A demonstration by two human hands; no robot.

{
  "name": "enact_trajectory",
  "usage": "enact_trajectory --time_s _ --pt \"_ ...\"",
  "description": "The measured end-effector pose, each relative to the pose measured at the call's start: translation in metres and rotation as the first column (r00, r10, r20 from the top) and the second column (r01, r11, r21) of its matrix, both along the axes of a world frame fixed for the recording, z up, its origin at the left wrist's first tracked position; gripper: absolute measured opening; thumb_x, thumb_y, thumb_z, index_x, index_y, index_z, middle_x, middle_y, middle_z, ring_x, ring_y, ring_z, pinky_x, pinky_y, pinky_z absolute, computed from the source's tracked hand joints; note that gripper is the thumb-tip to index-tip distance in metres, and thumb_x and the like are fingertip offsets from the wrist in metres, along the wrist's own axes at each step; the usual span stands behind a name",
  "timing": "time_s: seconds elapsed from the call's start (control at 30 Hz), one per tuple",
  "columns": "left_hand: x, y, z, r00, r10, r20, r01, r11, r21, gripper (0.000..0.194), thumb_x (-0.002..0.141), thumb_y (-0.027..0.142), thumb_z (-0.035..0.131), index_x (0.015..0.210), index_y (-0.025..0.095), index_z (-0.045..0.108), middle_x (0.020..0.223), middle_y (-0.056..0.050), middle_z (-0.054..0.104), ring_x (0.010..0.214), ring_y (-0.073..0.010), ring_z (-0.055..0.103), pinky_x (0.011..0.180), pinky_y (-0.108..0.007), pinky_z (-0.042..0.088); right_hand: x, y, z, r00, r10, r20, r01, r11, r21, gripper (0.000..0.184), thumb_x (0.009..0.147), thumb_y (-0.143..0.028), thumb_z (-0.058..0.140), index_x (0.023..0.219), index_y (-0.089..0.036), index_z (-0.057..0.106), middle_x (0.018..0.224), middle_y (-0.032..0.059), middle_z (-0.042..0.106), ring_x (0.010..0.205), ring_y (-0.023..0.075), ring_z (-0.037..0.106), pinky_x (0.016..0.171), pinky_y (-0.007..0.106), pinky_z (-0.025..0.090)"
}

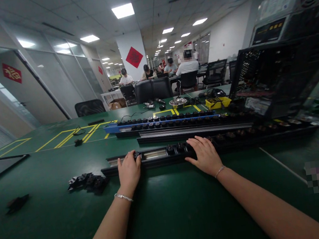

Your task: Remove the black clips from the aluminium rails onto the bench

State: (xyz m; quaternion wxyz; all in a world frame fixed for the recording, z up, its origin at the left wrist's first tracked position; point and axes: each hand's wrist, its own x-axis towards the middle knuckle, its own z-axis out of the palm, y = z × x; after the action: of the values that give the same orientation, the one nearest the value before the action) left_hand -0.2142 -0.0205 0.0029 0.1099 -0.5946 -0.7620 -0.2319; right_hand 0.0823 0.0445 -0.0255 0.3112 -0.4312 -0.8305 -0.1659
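Observation:
A long black rail (153, 163) with a silvery inner channel lies across the table in front of me. My left hand (129, 173) is closed near its left end, thumb and fingers around a small black module (136, 154) seated in the channel. Its fingers partly cover the module. Farther right, my right hand (204, 156) grips the rail, thumb on the near side and fingers over the top. Between my hands, several black modules (175, 147) sit in the channel, beside a bare stretch. More modules fill the rail to the right. Loose black pieces (88, 182) lie left of the rail.
Behind are another black rail (193, 131) and a blue rail (112, 129) with modules. A metal bowl (177, 102), yellow tray (218, 103) and open computer case (275, 75) stand farther back. A dark flat panel (0, 167) lies left. Several people sit in the background.

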Motion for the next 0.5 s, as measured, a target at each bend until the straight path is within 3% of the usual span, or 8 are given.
enact_trajectory --time_s 0.23,0.5 --pt "-0.023 -0.005 -0.003 0.99 0.126 0.066 -0.128 0.991 0.032 0.038 0.089 0.033 0.035 0.12 0.017 0.051 0.126 -0.016 0.057 0.127 -0.0262 0.042 0.107 -0.06 0.015 0.0 0.0 0.0 1.0 0.005 -0.004 -0.005 1.0 0.001 0.058 0.081 -0.049 0.052 0.129 -0.017 0.044 0.128 0.0093 0.053 0.127 0.0264 0.035 0.106 0.046 0.025" --pt "-0.033 -0.007 -0.008 0.91 0.245 0.336 -0.289 0.953 0.086 0.036 0.087 0.036 0.038 0.117 0.022 0.052 0.133 -0.014 0.05 0.132 -0.0259 0.033 0.104 -0.067 0.012 0.0 0.001 0.0 1.0 0.007 -0.007 -0.007 1.0 0.013 0.059 0.08 -0.048 0.053 0.13 -0.018 0.043 0.128 0.0095 0.053 0.127 0.0268 0.036 0.105 0.047 0.027"
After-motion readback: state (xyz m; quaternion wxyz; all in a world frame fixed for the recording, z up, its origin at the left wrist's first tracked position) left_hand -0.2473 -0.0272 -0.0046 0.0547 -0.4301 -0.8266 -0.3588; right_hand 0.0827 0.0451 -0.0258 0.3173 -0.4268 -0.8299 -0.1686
